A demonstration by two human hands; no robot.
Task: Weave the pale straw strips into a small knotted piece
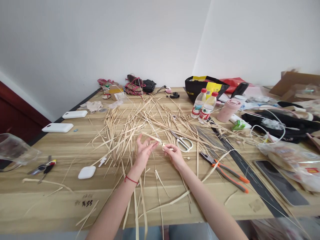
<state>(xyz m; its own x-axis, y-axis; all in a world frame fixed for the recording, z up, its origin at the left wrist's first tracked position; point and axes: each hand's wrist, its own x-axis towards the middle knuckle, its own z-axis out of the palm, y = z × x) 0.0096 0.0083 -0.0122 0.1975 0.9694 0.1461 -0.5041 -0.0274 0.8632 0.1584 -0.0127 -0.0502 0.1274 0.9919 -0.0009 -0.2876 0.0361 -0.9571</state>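
Both hands meet over the middle of the table. My right hand [175, 157] pinches the wrapped end of a bundle of thin stems or wires [151, 125] between thumb and fingers. The bundle slants up and away to the left. My left hand [143, 151] is just beside it, fingertips closed near the same end, along a pale straw strip [152, 136]. Exactly how the strip passes round the bundle is too small to make out. Loose straw strips [117, 133] lie spread behind and around both hands. White-handled scissors [184, 144] rest just beyond my right hand.
Orange-handled pliers [226, 171] and a phone [280, 182] lie to the right. Two water bottles [207, 107], a pink cup [228, 110] and a black bag [197, 88] stand behind. On the left are a white earphone case [87, 172], keys [43, 168] and a clear plastic container [16, 149].
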